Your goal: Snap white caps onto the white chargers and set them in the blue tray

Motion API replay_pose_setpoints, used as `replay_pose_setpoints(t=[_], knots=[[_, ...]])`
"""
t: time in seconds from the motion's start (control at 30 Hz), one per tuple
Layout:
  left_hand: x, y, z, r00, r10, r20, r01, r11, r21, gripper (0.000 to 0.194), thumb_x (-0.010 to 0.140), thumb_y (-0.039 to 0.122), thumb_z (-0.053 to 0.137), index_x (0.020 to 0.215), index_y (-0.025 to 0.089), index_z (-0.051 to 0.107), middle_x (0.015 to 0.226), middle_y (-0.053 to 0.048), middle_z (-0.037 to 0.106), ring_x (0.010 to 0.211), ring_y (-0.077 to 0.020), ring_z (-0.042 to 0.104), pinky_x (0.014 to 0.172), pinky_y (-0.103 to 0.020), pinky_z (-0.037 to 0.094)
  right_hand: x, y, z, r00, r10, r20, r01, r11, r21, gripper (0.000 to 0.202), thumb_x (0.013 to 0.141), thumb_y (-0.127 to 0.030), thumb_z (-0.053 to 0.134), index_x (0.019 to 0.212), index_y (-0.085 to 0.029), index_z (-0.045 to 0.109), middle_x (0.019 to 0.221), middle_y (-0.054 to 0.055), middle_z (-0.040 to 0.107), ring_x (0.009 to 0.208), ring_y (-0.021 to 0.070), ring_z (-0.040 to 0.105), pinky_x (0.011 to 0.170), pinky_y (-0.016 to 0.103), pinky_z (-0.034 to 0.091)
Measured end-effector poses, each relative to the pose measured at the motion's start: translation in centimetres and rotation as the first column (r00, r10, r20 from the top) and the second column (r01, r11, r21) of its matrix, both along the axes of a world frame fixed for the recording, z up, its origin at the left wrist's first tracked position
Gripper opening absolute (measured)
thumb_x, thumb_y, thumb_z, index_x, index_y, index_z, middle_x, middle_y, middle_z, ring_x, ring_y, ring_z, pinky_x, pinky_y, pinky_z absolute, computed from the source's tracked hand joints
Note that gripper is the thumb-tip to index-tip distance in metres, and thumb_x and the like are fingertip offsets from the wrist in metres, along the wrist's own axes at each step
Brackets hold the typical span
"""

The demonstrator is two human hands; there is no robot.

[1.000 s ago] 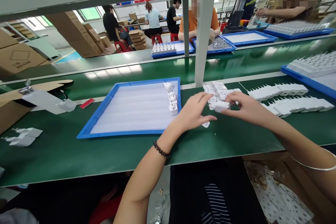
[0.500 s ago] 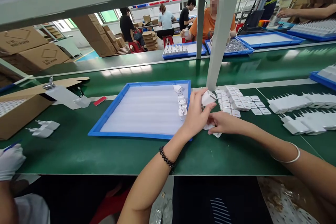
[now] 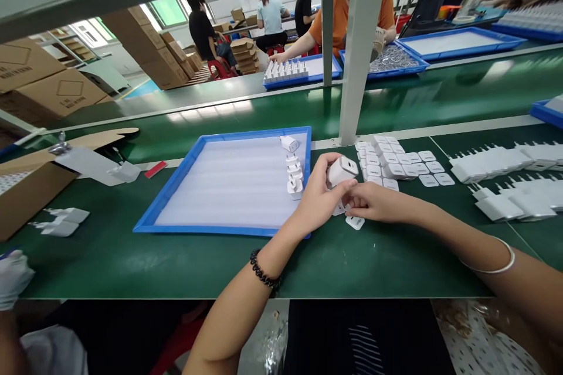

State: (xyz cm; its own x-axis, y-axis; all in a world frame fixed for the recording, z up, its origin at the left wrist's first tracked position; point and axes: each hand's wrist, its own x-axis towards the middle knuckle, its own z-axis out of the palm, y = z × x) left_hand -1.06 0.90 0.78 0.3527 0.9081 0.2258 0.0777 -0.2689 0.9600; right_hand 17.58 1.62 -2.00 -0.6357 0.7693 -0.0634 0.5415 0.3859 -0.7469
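Note:
My left hand is closed around a white charger, whose end with port openings faces up and to the right. My right hand is close against its thumb, over small white square plates; its fingertips are pressed together, and what they hold is hidden. One loose white plate lies just below the right fingers. Beyond the hands sit rows and stacks of white square plates. Left of my hands, a blue-rimmed tray with a white liner holds several white plug pieces along its right side.
Rows of white chargers with pins lie at the right. A metal post rises behind the hands. At the left are an open carton, two white plugs and a co-worker's gloved hand. Other people sit across the green conveyor.
The charger in my left hand has turned, so its port end shows more. My right hand stays beside it, and the loose plate below shows more fully. The view has shifted slightly.

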Motion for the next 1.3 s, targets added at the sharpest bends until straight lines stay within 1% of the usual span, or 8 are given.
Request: replay_pose_setpoints(t=[0.13, 0.27, 0.4, 0.63, 0.87, 1.07, 1.2, 1.3], knots=[[-0.2, 0.2, 0.0, 0.995, -0.082, 0.059, 0.082, 0.997, 0.003, 0.041, 0.085, 0.032, 0.07, 0.12, 0.022, 0.05, 0.117, -0.006, 0.056, 0.106, -0.0189, 0.056, 0.093, -0.03, 0.049, 0.0, 0.0, 0.4, 0.989, -0.135, -0.055, 0.142, 0.981, 0.136, 0.025, 0.083, -0.027, 0.06, 0.063, -0.022, 0.048, 0.06, 0.001, 0.055, 0.057, 0.0165, 0.051, 0.06, 0.031, 0.036], [-0.6, 0.0, 0.3, 0.989, -0.148, 0.022, 0.148, 0.989, 0.028, 0.047, 0.087, 0.038, 0.068, 0.129, 0.025, 0.05, 0.119, -0.006, 0.055, 0.104, -0.0193, 0.055, 0.089, -0.029, 0.051, 0.5, 0.1, 1.3, 0.924, -0.319, -0.213, 0.357, 0.918, 0.175, 0.02, 0.091, -0.033, 0.054, 0.074, -0.022, 0.052, 0.064, 0.002, 0.059, 0.059, 0.0176, 0.054, 0.06, 0.031, 0.038], [-0.9, -0.2, 0.9, 0.985, -0.17, 0.026, 0.17, 0.985, 0.016, 0.049, 0.088, 0.046, 0.066, 0.13, 0.025, 0.052, 0.114, -0.005, 0.055, 0.097, -0.0184, 0.053, 0.085, -0.028, 0.05, 0.8, -0.2, 2.4, 0.721, -0.427, -0.545, 0.396, 0.9, -0.181, 0.026, 0.092, -0.048, 0.059, 0.087, -0.023, 0.053, 0.059, -0.001, 0.064, 0.05, 0.0154, 0.057, 0.054, 0.029, 0.041], [-0.4, 0.1, 0.4, 0.994, -0.083, 0.068, 0.089, 0.992, -0.091, 0.035, 0.091, 0.048, 0.063, 0.109, 0.02, 0.053, 0.099, -0.003, 0.054, 0.089, -0.0143, 0.053, 0.08, -0.027, 0.052, 0.5, -0.8, 2.9, 0.471, -0.542, -0.696, 0.105, 0.818, -0.566, 0.027, 0.087, -0.038, 0.071, 0.076, -0.021, 0.053, 0.054, -0.004, 0.058, 0.046, 0.0097, 0.046, 0.049, 0.025, 0.034], [0.2, -0.1, -0.8, 0.999, 0.028, 0.043, -0.023, 0.995, -0.101, 0.049, 0.089, 0.054, 0.063, 0.12, 0.026, 0.036, 0.107, -0.005, 0.06, 0.089, -0.0176, 0.064, 0.077, -0.036, 0.059, -0.2, -1.5, 2.7, 0.434, -0.557, -0.708, 0.042, 0.798, -0.602, 0.022, 0.087, -0.034, 0.071, 0.077, -0.02, 0.057, 0.049, -0.004, 0.055, 0.042, 0.0086, 0.042, 0.046, 0.024, 0.031], [-0.3, -0.6, -0.2, 0.999, -0.033, -0.036, 0.03, 0.998, -0.063, 0.052, 0.097, 0.057, 0.048, 0.138, 0.026, 0.041, 0.136, -0.008, 0.053, 0.131, -0.0245, 0.051, 0.109, -0.039, 0.045, -0.4, -1.8, 2.9, 0.467, -0.536, -0.704, 0.098, 0.822, -0.561, 0.027, 0.084, -0.042, 0.074, 0.081, -0.021, 0.058, 0.052, -0.003, 0.06, 0.043, 0.0103, 0.045, 0.046, 0.025, 0.034], [-0.2, -0.5, -0.3, 0.999, -0.027, -0.023, 0.026, 0.999, -0.041, 0.044, 0.092, 0.051, 0.059, 0.123, 0.024, 0.043, 0.113, -0.006, 0.058, 0.1, -0.0202, 0.061, 0.089, -0.036, 0.054, -0.2, -1.6, 2.7, 0.439, -0.561, -0.702, 0.15, 0.816, -0.559, 0.028, 0.081, -0.044, 0.076, 0.085, -0.022, 0.059, 0.052, -0.004, 0.059, 0.044, 0.0109, 0.046, 0.046, 0.026, 0.035], [0.0, -0.5, -0.2, 0.998, -0.016, -0.054, 0.019, 0.998, 0.053, 0.041, 0.091, 0.045, 0.064, 0.118, 0.024, 0.041, 0.115, -0.006, 0.054, 0.099, -0.0185, 0.058, 0.086, -0.033, 0.053, -0.1, -1.6, 2.8, 0.422, -0.562, -0.712, 0.157, 0.818, -0.553, 0.026, 0.082, -0.042, 0.077, 0.09, -0.022, 0.062, 0.052, -0.005, 0.059, 0.044, 0.0105, 0.047, 0.046, 0.025, 0.037]])
